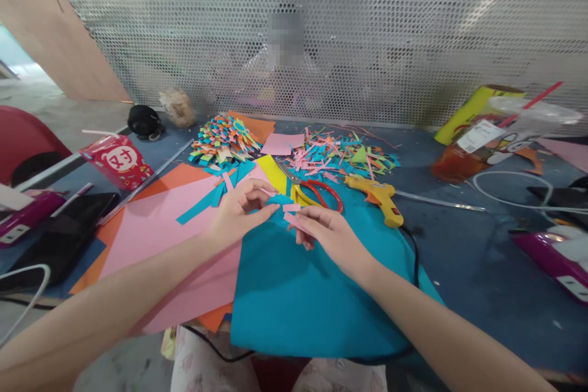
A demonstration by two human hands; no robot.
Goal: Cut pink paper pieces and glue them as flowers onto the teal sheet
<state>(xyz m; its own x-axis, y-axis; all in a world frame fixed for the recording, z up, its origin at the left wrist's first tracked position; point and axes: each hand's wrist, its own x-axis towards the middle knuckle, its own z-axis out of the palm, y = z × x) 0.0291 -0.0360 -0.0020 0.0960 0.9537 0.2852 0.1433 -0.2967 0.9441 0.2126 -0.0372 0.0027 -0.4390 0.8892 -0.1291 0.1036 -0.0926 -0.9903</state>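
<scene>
My left hand pinches a small blue paper strip between thumb and fingers. Facing it, my right hand grips a short pink paper strip near its end. Another pink bit shows between the two hands; which hand holds it I cannot tell. Both hands are above a large blue paper sheet and a pink sheet. Just beyond the right fingers lie red-handled scissors on a yellow piece of paper. A yellow glue gun rests to their right.
Behind the hands sit a heap of folded paper pieces and loose cut strips. A red drink carton and black phone are left. A bagged drink cup stands right. A perforated metal panel closes the back.
</scene>
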